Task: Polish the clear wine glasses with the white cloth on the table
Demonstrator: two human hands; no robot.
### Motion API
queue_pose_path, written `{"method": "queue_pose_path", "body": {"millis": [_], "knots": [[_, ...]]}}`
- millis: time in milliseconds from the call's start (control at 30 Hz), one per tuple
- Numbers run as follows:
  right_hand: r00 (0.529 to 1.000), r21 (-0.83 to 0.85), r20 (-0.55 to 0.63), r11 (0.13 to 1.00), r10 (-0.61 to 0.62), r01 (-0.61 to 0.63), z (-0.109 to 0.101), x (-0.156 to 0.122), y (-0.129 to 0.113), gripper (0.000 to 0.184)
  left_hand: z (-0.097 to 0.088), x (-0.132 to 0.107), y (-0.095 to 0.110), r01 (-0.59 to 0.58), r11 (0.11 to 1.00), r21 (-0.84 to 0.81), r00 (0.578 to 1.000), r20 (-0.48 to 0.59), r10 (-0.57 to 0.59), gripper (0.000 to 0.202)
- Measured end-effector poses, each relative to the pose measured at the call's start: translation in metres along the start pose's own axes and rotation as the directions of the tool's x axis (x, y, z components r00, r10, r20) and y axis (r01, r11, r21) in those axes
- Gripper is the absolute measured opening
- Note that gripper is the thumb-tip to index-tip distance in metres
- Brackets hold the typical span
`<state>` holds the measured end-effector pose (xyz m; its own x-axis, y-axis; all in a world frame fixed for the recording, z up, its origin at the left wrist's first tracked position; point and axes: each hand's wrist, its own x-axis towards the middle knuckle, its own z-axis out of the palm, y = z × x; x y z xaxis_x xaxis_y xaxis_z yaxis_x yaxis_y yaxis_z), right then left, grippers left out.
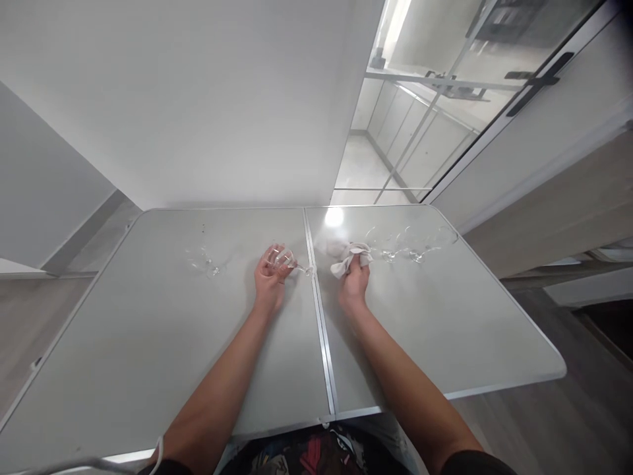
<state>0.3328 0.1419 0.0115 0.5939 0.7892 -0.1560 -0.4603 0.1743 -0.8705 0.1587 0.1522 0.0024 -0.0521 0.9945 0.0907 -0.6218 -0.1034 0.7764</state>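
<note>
My left hand [270, 277] is closed around the bowl of a clear wine glass [289, 262] that lies tilted, its stem and foot pointing right over the table's centre seam. My right hand [355, 280] grips a crumpled white cloth [346, 257] just right of the seam, a short gap from the glass's foot. Both hands rest over the grey folding table [148, 330].
Another clear glass [205, 262] lies on the left half of the table. Several more clear glasses [405, 245] sit in a row at the back right. A white wall stands behind the table, and a glass partition is at the right.
</note>
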Motion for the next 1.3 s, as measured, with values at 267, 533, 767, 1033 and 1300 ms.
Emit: {"method": "queue_pose_path", "body": {"millis": [267,533,767,1033,1300], "knots": [[0.877,-0.115,0.443,0.982,0.184,-0.148,0.010,-0.024,0.016,0.033,0.014,-0.007,-0.002,-0.104,0.964,0.246,0.995,0.040,0.097,0.057],[0.873,-0.532,0.481,0.819,0.082,0.216,-0.003,-0.013,0.014,0.023,0.008,-0.015,-0.008,-0.045,0.849,0.526,0.998,0.064,0.014,0.028],[0.851,-0.298,0.524,0.945,0.040,0.139,0.002,-0.016,0.017,0.045,0.011,-0.015,-0.003,-0.140,0.845,0.517,0.985,0.160,0.066,0.023],[0.917,-0.588,0.395,0.783,0.060,0.202,-0.006,-0.012,0.010,0.016,0.008,-0.016,-0.004,-0.110,0.836,0.538,0.990,0.133,0.044,0.025],[0.832,-0.400,0.548,0.902,0.092,0.163,0.000,-0.010,0.008,0.029,0.006,-0.012,-0.006,-0.105,0.857,0.504,0.992,0.118,0.052,0.027]]}}
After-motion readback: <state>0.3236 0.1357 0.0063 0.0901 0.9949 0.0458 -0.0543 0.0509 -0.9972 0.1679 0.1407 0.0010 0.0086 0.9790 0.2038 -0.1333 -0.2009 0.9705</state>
